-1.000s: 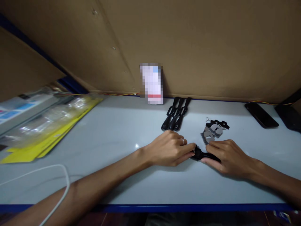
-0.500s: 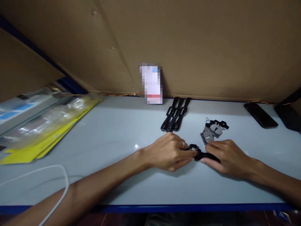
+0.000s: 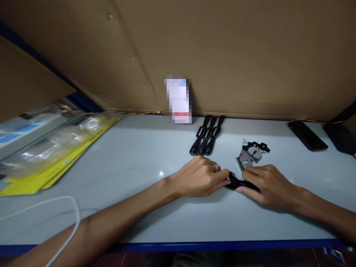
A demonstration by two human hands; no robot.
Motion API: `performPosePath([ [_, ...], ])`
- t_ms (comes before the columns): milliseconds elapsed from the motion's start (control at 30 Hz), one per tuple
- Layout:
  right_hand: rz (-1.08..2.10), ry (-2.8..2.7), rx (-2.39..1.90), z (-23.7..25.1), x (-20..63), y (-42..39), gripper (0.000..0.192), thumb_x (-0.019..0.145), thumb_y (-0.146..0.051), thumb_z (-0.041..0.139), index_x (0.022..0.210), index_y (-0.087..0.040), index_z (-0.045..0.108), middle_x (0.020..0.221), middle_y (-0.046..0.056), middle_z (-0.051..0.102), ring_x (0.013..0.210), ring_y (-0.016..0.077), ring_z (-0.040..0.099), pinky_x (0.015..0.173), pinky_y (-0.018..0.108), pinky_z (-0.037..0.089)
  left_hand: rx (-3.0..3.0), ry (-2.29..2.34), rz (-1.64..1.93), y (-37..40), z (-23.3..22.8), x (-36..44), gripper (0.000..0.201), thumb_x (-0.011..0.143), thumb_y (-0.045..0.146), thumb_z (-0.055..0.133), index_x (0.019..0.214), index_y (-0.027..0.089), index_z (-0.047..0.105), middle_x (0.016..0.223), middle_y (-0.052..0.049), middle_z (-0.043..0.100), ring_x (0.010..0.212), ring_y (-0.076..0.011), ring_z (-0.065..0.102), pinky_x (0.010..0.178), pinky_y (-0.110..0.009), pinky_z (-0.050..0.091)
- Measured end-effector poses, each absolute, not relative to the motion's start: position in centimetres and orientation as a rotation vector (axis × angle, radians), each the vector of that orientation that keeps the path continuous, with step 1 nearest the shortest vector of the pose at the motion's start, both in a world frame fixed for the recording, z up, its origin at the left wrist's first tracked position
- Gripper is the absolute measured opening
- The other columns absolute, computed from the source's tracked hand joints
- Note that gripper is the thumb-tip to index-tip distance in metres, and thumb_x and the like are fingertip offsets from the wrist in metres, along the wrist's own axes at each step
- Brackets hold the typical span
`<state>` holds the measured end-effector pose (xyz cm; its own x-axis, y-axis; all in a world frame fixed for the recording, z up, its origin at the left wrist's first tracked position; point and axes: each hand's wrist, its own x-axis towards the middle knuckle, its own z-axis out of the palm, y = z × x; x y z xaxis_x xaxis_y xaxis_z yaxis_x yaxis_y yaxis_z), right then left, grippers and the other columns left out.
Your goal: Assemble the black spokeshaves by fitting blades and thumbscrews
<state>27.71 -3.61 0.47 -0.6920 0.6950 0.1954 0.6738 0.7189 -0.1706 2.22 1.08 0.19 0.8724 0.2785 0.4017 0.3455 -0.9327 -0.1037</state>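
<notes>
Black handle (image 3: 241,183) lies on the table (image 3: 133,159) — left hand (image 3: 200,181) pinches its head, right hand (image 3: 268,185) presses its shaft; three finished handles (image 3: 207,135) wait behind, metal plates (image 3: 249,155) remain loose.

Glossy white tabletop (image 3: 139,159); matt cardboard wall (image 3: 222,55); shiny metal plates (image 3: 247,157).

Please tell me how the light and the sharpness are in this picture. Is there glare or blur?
Head view: dim, warm light; a small glare spot on the white table; soft shadows under the left hand and right hand, which hold a black part; the yellow packets at the left edge look blurred and stretched; a card is pixelated.
</notes>
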Motion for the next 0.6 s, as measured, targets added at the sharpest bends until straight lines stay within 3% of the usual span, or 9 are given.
performPosePath([
  [100, 0.128, -2.683, -1.09, 0.39, 27.76, -3.59, 0.038, 0.105, -0.044, 0.044, 0.085, -0.017, 0.063, 0.073, 0.003, 0.064, 0.06, 0.0144, 0.052, 0.058, 0.03, 0.029, -2.885, -0.569, -0.518, 0.95, 0.15, 2.45, 0.033, 0.107, 0.029, 0.042, 0.077, 0.02, 0.052, 0.054, 0.002, 0.057, 0.045, -0.0116, 0.049, 0.047, -0.033, 0.023],
  [267, 0.118, -2.686, -1.08, 0.29, 27.8, -3.53, 0.038, 0.105, -0.044, 0.045, 0.085, -0.017, 0.062, 0.074, 0.003, 0.064, 0.061, 0.0149, 0.053, 0.059, 0.031, 0.03, -2.918, -0.715, -0.383, 0.8, 0.38, 2.63, 0.026, 0.106, 0.038, 0.046, 0.096, 0.018, 0.059, 0.063, 0.0, 0.062, 0.049, -0.0131, 0.052, 0.048, -0.032, 0.025],
  [467, 0.06, -2.704, -1.061, 0.37, 27.8, -3.55, 0.042, 0.107, -0.045, 0.041, 0.085, -0.016, 0.062, 0.074, 0.003, 0.063, 0.06, 0.0149, 0.053, 0.057, 0.031, 0.03, -2.997, -0.74, -0.432, 0.92, 0.48, 2.9, 0.029, 0.104, 0.039, 0.052, 0.088, 0.017, 0.064, 0.086, -0.005, 0.062, 0.076, -0.0177, 0.06, 0.057, -0.029, 0.038],
  [600, -0.056, -2.729, -0.966, 0.49, 27.87, -3.46, 0.048, 0.109, -0.045, 0.035, 0.084, -0.016, 0.064, 0.073, 0.003, 0.062, 0.058, 0.0143, 0.052, 0.055, 0.03, 0.028, -3.117, -0.846, -0.437, 0.81, 0.48, 3.22, 0.024, 0.104, 0.033, 0.051, 0.09, 0.016, 0.061, 0.089, -0.004, 0.061, 0.075, -0.0166, 0.057, 0.063, -0.03, 0.044],
])
